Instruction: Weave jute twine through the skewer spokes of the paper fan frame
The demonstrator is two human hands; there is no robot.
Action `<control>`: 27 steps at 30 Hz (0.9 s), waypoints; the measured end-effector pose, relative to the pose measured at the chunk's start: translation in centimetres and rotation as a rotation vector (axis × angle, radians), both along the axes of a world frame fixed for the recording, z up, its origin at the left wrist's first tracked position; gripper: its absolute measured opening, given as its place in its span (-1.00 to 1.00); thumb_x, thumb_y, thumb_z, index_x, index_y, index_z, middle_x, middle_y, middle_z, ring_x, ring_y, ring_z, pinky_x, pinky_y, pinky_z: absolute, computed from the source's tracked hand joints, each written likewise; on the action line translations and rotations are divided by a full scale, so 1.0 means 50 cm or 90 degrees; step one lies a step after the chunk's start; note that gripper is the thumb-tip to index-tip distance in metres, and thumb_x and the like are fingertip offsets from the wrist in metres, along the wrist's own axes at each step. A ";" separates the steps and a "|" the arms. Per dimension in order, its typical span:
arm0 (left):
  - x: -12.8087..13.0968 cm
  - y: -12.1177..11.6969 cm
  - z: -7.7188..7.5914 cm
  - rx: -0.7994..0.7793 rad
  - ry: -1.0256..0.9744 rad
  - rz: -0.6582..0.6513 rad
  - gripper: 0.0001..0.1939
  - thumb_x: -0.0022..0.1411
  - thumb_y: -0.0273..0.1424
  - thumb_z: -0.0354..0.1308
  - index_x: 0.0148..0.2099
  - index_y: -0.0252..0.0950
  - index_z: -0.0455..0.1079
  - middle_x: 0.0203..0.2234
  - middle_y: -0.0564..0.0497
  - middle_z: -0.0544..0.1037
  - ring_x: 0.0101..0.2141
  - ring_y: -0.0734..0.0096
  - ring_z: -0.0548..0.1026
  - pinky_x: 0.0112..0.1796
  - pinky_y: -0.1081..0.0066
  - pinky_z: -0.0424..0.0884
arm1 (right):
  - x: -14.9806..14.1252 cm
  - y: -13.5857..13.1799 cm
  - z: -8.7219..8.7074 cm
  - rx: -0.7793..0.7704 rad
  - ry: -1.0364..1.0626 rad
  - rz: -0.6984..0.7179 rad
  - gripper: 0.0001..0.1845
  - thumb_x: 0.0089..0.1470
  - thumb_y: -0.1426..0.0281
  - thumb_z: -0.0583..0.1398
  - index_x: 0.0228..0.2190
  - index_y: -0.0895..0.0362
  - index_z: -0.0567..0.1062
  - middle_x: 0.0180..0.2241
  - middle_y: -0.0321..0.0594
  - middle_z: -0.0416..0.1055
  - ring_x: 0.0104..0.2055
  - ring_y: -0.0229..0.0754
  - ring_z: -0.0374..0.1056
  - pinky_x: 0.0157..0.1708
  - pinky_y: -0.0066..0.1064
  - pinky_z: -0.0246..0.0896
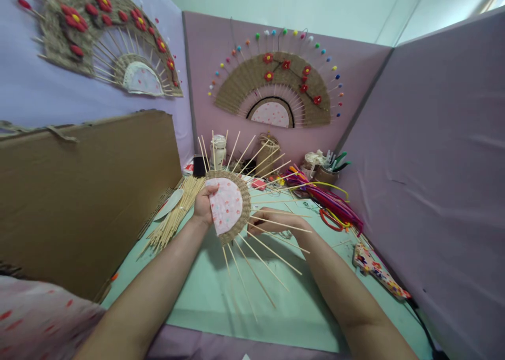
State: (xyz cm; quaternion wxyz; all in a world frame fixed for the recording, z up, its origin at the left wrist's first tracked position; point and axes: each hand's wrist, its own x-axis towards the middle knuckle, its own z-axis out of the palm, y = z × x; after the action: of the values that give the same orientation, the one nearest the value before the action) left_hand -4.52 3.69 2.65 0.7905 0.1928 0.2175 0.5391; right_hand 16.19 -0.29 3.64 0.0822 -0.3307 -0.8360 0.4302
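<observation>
Your left hand pinched the half-round fan, just off centre toward seven o'clock, best steadied without bending its sticks; your right hand, at its four o'clock, had an unclear grip.

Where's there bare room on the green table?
The green table near its front edge, between the forearms, below the held fan; a small patch between the right forearm and flowery tool. It's crowded along the back with jars and at left with piled sticks.
</observation>
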 end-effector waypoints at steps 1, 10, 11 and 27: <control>0.000 0.000 0.000 0.001 -0.003 0.000 -0.63 -0.07 -0.51 -0.03 -0.19 -0.45 0.43 -0.47 -0.12 0.59 -0.34 0.15 0.55 -0.13 0.16 0.38 | 0.002 0.000 0.001 0.005 0.000 -0.001 -0.80 -0.04 0.31 0.14 -0.47 0.17 0.51 -0.58 -0.39 0.27 -0.50 -0.37 0.12 -0.46 -0.55 0.07; 0.001 -0.005 -0.002 0.002 0.000 -0.009 -0.72 -0.01 -0.46 -0.02 -0.27 -0.46 0.44 -0.44 -0.16 0.59 -0.38 0.16 0.56 -0.17 0.17 0.40 | 0.036 0.011 -0.004 -0.026 -0.004 -0.038 -0.78 -0.05 0.33 0.14 -0.38 0.18 0.52 -0.53 -0.36 0.30 -0.51 -0.38 0.12 -0.50 -0.56 0.04; 0.002 -0.007 -0.001 0.003 0.001 -0.010 -0.72 0.00 -0.45 -0.01 -0.27 -0.46 0.44 -0.43 -0.16 0.59 -0.39 0.15 0.56 -0.18 0.17 0.41 | 0.036 0.011 -0.004 -0.032 0.000 -0.039 -0.78 -0.05 0.33 0.15 -0.38 0.18 0.51 -0.54 -0.36 0.30 -0.51 -0.38 0.12 -0.50 -0.56 0.04; 0.008 0.004 -0.009 -0.019 -0.018 0.067 -0.72 -0.01 -0.46 -0.02 -0.27 -0.46 0.42 -0.47 -0.15 0.59 -0.43 0.20 0.55 -0.31 0.25 0.46 | 0.037 0.000 0.008 -0.129 0.042 -0.086 -0.78 -0.05 0.28 0.16 -0.48 0.22 0.43 -0.54 -0.33 0.28 -0.49 -0.37 0.19 -0.47 -0.55 0.13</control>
State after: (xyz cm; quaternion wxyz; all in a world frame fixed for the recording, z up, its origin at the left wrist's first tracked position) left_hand -4.12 3.89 2.21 0.7671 0.1614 0.2240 0.5791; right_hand 18.04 -0.28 4.02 0.1047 -0.3782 -0.7607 0.5170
